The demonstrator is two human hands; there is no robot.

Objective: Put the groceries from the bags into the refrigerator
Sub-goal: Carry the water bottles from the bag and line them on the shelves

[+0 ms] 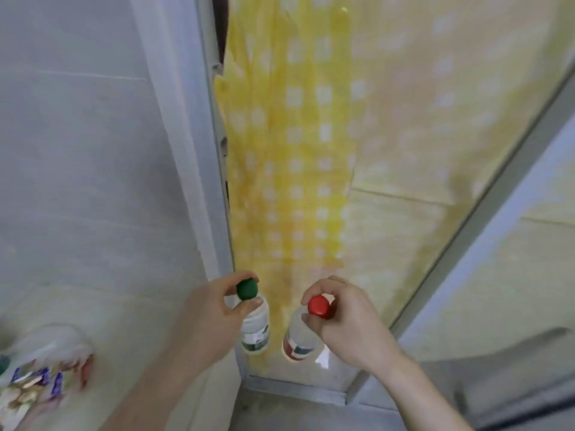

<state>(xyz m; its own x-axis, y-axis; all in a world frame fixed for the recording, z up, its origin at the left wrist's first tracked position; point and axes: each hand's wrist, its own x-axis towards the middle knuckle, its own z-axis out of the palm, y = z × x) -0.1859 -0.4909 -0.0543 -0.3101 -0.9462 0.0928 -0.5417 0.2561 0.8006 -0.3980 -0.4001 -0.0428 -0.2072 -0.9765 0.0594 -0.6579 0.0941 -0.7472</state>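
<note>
You have two bottles, one in each of your hands, both held by the neck just under the cap and hanging below your fingers. Your left hand (214, 309) pinches the green-capped bottle (253, 325) between thumb and fingertips, so its clear body and label drop down below your palm. Your right hand (345, 318) has its fingers curled round the neck of the red-capped bottle (300, 335), whose body tilts down and a little to your left. The two bottles are near each other but apart, with a strip of yellow checked curtain (311, 150) showing between them. That curtain hangs behind glass in a grey frame (214, 181), straight ahead of both bottles. Low at your far left lies one plastic bag (40, 377) with colourful packets inside; it is blurred, so you cannot count what it holds. It sits well apart from your left hand. The refrigerator cannot be made out for certain.
</note>
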